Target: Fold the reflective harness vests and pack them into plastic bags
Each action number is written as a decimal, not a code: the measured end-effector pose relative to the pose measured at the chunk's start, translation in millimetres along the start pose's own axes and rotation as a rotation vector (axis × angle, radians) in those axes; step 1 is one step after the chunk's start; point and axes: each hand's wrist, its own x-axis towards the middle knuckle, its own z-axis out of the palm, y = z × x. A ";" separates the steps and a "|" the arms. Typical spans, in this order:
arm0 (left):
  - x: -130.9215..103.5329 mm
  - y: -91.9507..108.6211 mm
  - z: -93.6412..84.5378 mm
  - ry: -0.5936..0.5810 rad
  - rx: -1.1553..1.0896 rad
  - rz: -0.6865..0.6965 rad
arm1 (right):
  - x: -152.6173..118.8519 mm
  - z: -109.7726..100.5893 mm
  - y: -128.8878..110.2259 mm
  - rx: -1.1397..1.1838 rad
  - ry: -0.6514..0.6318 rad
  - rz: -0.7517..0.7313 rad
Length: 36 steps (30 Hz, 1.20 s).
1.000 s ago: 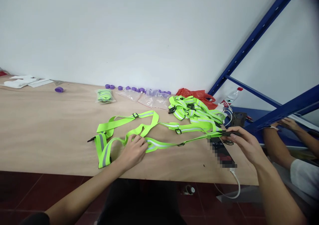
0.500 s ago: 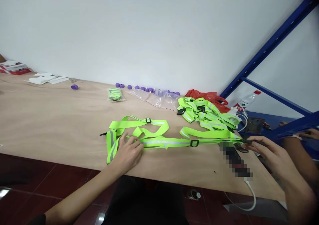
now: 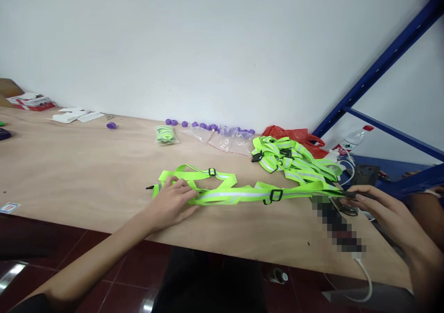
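A neon-green strap (image 3: 243, 195) with a pale reflective stripe and black slider buckles lies stretched across the table. Its left part is folded in loops, with a black clip poking out at the far left. My left hand (image 3: 173, 203) rests over the left end, fingers closed on the strap. At the other end my right hand (image 3: 378, 204) pinches the black end piece. Behind, a heap of similar green straps (image 3: 294, 160) lies at the right, and one folded strap sits in a clear bag (image 3: 165, 135).
Purple rolls (image 3: 213, 127) and clear plastic bags (image 3: 231, 143) line the wall. A red bag (image 3: 296, 135), a bottle (image 3: 357, 138) and a blue metal frame (image 3: 378, 68) stand at the right. A pixelated device with a white cable (image 3: 366, 280) lies near the front right edge.
The view has shifted slightly, so the table items appear further right. My left hand has moved up over the looped straps at the left end. My right hand keeps its pinch.
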 end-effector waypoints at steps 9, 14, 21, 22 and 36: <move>83.3 95.8 56.8 -0.125 -0.362 0.301 | -8.8 -20.1 -12.3 -0.115 -0.240 -0.126; 104.4 120.5 99.8 -0.190 -0.377 0.315 | -23.1 -22.1 -25.5 -0.414 -0.291 -0.298; 164.2 163.6 96.8 -0.052 -0.877 0.011 | -36.7 15.0 -81.3 -0.535 -0.434 -0.459; 171.6 169.4 98.8 -0.047 -0.917 -0.005 | -37.8 18.3 -85.9 -0.481 -0.465 -0.468; 192.7 170.9 102.8 -0.036 -1.423 -0.339 | -120.3 85.3 -32.8 0.106 0.005 -0.016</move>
